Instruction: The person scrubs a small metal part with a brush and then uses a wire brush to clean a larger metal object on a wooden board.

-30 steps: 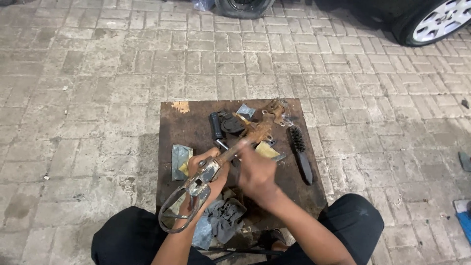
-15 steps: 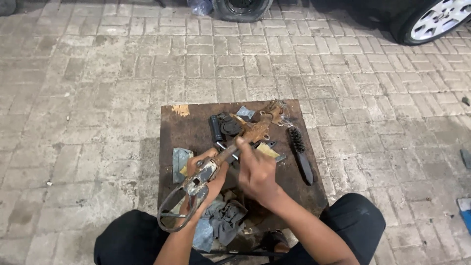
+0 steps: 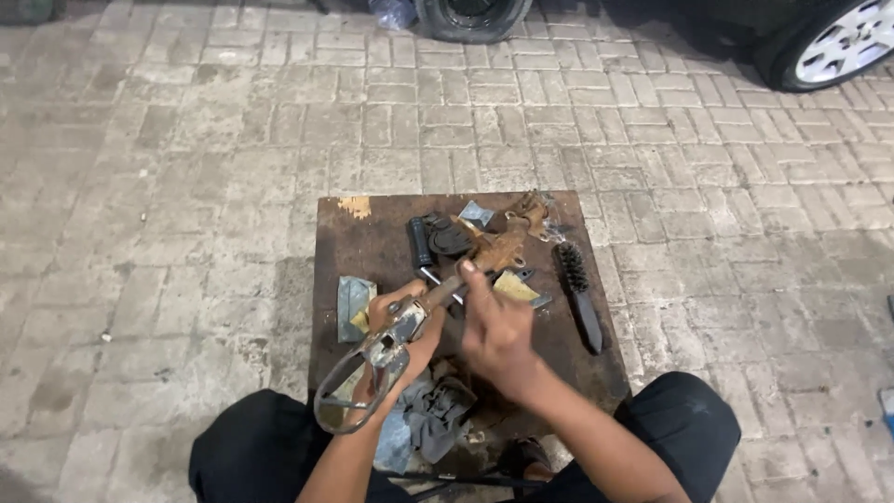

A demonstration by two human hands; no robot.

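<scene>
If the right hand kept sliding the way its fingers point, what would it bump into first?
Probably the rusty end of the metal part, just ahead of the right hand fingertips. Beyond it lies the dark round piece, though depth is hard to judge.

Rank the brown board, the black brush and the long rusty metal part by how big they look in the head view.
1. Brown board
2. Long rusty metal part, held in both hands, so nearer the camera
3. Black brush; the order of 2 and 3 is unsure

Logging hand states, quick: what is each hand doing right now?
Left hand: closed around the rusty metal part.
Right hand: fingers pressed on the same part; whether it holds anything cannot be told.
</scene>
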